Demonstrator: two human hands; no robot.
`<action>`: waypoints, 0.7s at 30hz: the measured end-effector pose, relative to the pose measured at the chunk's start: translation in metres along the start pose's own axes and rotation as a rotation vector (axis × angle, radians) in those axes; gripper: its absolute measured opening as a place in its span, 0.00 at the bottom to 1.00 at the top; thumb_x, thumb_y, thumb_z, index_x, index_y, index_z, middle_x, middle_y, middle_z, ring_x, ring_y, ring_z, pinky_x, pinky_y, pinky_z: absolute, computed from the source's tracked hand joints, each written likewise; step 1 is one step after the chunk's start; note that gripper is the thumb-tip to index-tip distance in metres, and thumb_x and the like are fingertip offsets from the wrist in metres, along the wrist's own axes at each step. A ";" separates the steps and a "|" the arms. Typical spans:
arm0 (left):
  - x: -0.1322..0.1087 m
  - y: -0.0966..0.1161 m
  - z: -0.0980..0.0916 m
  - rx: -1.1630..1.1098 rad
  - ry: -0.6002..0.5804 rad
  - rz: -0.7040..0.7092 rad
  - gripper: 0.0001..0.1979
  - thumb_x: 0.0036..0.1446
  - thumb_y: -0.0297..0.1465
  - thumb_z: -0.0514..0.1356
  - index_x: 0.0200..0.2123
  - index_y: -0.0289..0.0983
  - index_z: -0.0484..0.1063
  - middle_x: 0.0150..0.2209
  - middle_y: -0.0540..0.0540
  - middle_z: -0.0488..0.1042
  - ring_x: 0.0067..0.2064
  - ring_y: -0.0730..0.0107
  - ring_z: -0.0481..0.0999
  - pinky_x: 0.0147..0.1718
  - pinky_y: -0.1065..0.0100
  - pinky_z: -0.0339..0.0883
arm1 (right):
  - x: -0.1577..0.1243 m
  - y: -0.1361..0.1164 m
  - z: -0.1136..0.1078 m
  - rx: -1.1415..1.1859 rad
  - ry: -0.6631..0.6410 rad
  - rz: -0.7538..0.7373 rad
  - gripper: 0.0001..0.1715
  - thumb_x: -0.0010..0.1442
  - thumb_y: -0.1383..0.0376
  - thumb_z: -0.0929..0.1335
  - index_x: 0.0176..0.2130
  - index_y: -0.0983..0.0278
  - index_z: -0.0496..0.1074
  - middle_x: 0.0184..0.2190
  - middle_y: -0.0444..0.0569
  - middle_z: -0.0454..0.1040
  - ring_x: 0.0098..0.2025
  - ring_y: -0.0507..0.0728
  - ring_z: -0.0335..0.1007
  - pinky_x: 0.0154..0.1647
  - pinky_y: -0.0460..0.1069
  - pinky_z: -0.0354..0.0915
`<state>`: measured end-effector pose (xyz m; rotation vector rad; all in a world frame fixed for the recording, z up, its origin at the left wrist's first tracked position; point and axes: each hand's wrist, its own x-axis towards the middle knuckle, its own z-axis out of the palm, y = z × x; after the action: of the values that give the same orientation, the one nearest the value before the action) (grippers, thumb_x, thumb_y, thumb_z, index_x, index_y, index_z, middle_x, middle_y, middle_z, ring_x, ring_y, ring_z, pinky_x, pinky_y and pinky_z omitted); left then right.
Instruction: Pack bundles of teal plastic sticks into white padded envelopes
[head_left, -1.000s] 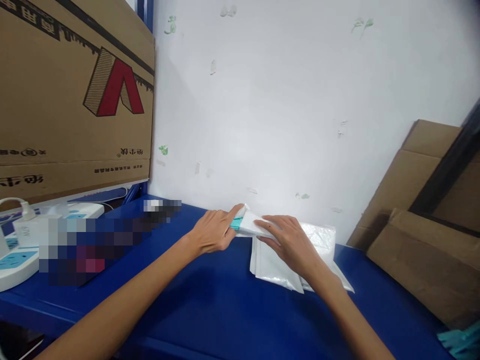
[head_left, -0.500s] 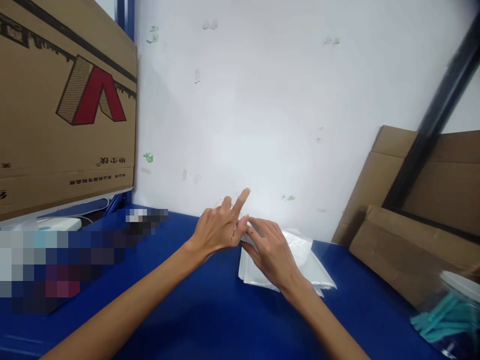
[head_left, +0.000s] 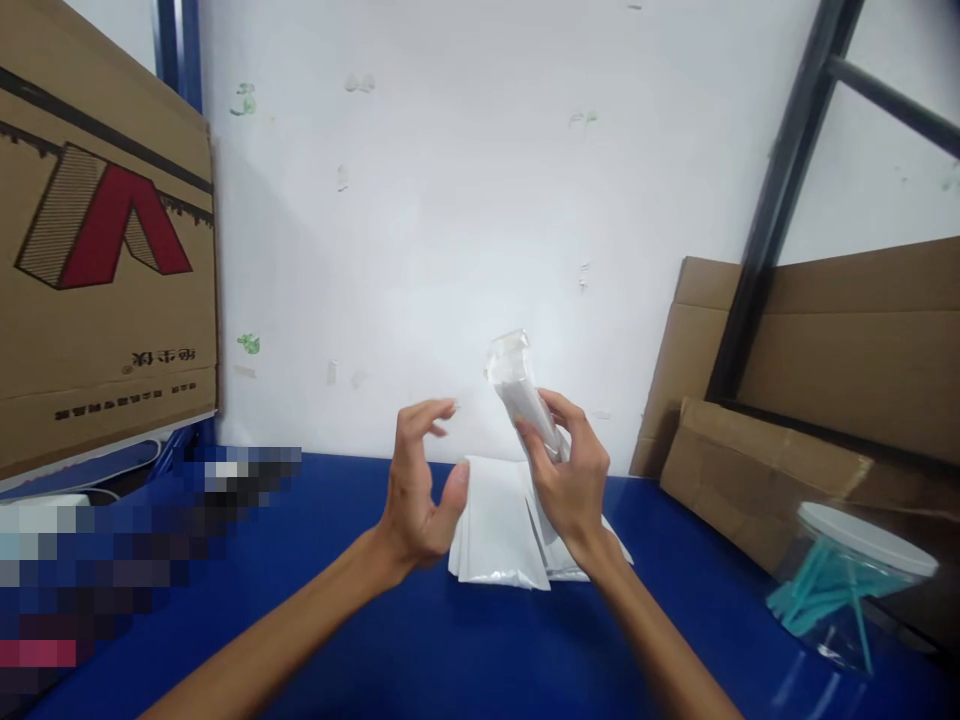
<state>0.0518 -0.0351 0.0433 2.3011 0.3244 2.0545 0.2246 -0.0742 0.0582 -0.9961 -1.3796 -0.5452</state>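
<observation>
My right hand (head_left: 574, 470) is closed around a slim white item in clear plastic wrapping (head_left: 525, 395). Held tilted above the table, the package has its crinkled clear end pointing up and to the left. What lies inside the wrapping I cannot make out. To the left, my left hand (head_left: 420, 490) is open and holds nothing, its fingers curved and its thumb apart from them. Flat white plastic packets (head_left: 502, 530) lie overlapped on the blue table (head_left: 360, 640), below and behind my hands; my right hand and wrist hide part of them.
A clear jar with a white lid (head_left: 855, 560) holds turquoise sticks at the right. Folded brown cardboard (head_left: 757, 480) leans behind it, by a dark metal post (head_left: 772, 220). At left stands a large printed carton (head_left: 112, 330). A white wall (head_left: 420, 250) closes off the back.
My hands have moved apart. The wrapped package now shows clearly in my right hand, and my left hand is open beside it. The camera view has shifted to the right.
</observation>
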 end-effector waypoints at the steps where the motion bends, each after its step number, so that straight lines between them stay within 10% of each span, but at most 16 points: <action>1: -0.009 -0.003 -0.002 -0.062 -0.071 -0.173 0.29 0.61 0.32 0.53 0.64 0.43 0.49 0.56 0.38 0.62 0.56 0.57 0.65 0.49 0.56 0.64 | -0.002 -0.005 0.001 0.026 0.003 0.007 0.19 0.63 0.61 0.66 0.53 0.58 0.67 0.49 0.51 0.74 0.49 0.60 0.71 0.49 0.56 0.69; 6: -0.031 -0.012 -0.001 -0.363 -0.455 -0.464 0.23 0.60 0.43 0.56 0.55 0.39 0.64 0.48 0.42 0.71 0.47 0.58 0.70 0.47 0.58 0.66 | -0.023 -0.029 0.012 0.119 -0.076 -0.094 0.19 0.62 0.62 0.67 0.53 0.58 0.66 0.49 0.53 0.73 0.51 0.62 0.70 0.50 0.58 0.69; 9: -0.035 -0.006 0.002 -0.454 -0.425 -0.498 0.20 0.53 0.47 0.61 0.39 0.36 0.71 0.34 0.46 0.73 0.37 0.61 0.71 0.38 0.62 0.68 | -0.035 -0.037 0.016 0.141 -0.162 -0.189 0.17 0.63 0.64 0.64 0.52 0.58 0.68 0.50 0.52 0.72 0.52 0.62 0.69 0.52 0.59 0.67; 14: -0.034 0.004 0.002 -0.725 -0.333 -0.779 0.18 0.56 0.41 0.61 0.46 0.37 0.72 0.43 0.44 0.75 0.45 0.59 0.73 0.47 0.59 0.67 | -0.035 -0.026 0.015 0.111 -0.259 -0.196 0.20 0.66 0.68 0.58 0.51 0.59 0.71 0.52 0.51 0.71 0.55 0.61 0.66 0.56 0.60 0.64; 21: -0.029 -0.020 -0.008 -0.876 -0.505 -1.155 0.12 0.54 0.37 0.61 0.34 0.33 0.78 0.32 0.44 0.78 0.35 0.60 0.76 0.43 0.57 0.69 | -0.028 -0.001 0.023 0.227 -0.264 0.286 0.25 0.65 0.56 0.62 0.59 0.60 0.62 0.47 0.53 0.73 0.47 0.60 0.70 0.46 0.55 0.67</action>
<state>0.0384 -0.0215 0.0124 1.3989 0.4396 0.7599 0.2061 -0.0617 0.0291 -1.0814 -1.4603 -0.0428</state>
